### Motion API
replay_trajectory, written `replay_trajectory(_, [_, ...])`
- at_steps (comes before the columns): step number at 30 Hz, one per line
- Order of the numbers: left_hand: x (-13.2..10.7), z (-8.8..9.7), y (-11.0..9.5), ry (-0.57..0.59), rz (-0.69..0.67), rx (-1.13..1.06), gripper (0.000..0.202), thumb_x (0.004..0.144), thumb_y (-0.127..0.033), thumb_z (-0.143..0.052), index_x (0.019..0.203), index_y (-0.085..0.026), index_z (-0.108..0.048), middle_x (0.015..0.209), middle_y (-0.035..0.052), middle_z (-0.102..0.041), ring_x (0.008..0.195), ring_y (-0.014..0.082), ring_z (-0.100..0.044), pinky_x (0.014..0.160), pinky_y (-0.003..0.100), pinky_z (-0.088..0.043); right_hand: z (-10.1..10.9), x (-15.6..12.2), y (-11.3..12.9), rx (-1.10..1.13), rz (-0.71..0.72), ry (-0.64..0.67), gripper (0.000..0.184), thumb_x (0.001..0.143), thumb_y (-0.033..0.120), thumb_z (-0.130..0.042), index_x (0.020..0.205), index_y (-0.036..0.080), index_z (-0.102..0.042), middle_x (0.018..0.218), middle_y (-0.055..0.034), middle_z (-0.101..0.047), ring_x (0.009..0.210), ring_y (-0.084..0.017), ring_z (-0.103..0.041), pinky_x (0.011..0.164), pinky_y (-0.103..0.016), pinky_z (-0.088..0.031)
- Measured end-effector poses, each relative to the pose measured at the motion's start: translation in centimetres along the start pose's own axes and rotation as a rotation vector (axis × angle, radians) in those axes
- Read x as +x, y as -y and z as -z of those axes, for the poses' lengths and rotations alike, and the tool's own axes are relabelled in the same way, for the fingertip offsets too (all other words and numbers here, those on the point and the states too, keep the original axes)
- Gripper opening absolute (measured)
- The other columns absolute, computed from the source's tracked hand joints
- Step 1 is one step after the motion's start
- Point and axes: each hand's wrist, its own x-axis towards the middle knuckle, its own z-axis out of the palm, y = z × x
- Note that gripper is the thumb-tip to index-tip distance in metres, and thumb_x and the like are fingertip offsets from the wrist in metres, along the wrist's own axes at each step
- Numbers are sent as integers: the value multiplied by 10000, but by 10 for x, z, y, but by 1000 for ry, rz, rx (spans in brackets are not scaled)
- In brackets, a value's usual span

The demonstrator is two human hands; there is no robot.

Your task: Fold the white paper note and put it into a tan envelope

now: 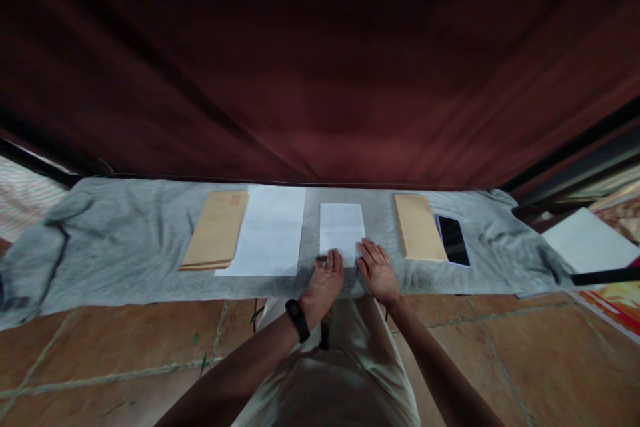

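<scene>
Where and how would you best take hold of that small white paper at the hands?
I'd grip the small white paper at its two near corners, coming from the near side. It lies flat on the grey cloth, so an edge probably needs lifting before it can be pinched. The left hand and right hand are at those corners.

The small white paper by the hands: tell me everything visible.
The small white paper looks thin and rectangular, with no visible marks; any folding is unclear. It lies flat on the grey cloth, right of a larger white sheet. The left hand and right hand rest at its near corners, touching it.
</scene>
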Motion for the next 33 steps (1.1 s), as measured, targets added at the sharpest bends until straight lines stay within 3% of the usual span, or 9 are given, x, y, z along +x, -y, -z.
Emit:
replay_trajectory(7, [7, 12, 6, 43, -59, 59, 529, 908, 29, -381, 1391, -76, -570, 1459, 232, -549, 1311, 315, -566, 976, 479, -550, -1, -1, 1, 31, -18, -6, 468, 1038, 306, -432, 1481, 178, -506, 1513, -124, -528, 1427, -274, -465, 1218, -496, -320])
replay_trajectory(15, [9, 7, 18, 14, -38, -1, 480, 936, -11, -397, 1369, -121, -570, 1427, 188, -584, 1290, 277, -571, 1026, 460, -503, -1, -1, 0, 54, -17, -8, 465, 1033, 307, -428, 1474, 183, -510, 1519, -126, -520, 1428, -275, -463, 1222, -508, -313])
replay_trajectory(24, [1, -6, 36, -27, -16, -114, 375, 954, -62, -454, 1283, -178, -593, 1418, 99, -612, 1322, 219, -548, 1079, 397, -465, 12, -5, -2, 180, 149, 63, 521, 996, 379, -545, 1492, 228, -483, 1480, -94, -568, 1380, -251, -519, 1223, -520, -321])
replay_trajectory(30, [-3, -15, 39, -111, 3, -176, 367, 993, -235, -501, 1350, -174, -565, 1441, 141, -589, 1354, 264, -526, 1114, 435, -435, 4, -6, -8, 217, 106, -27, 421, 987, 261, -523, 1401, 211, -584, 1449, -92, -597, 1350, -234, -548, 1210, -485, -369])
replay_trajectory(33, [2, -13, 35, -75, -7, -148, 375, 974, -189, -506, 1343, -176, -570, 1434, 153, -587, 1345, 281, -528, 1099, 458, -442, 3, -5, -9, 218, 108, -32, 406, 979, 243, -528, 1376, 218, -608, 1434, -84, -611, 1335, -232, -562, 1205, -480, -382])
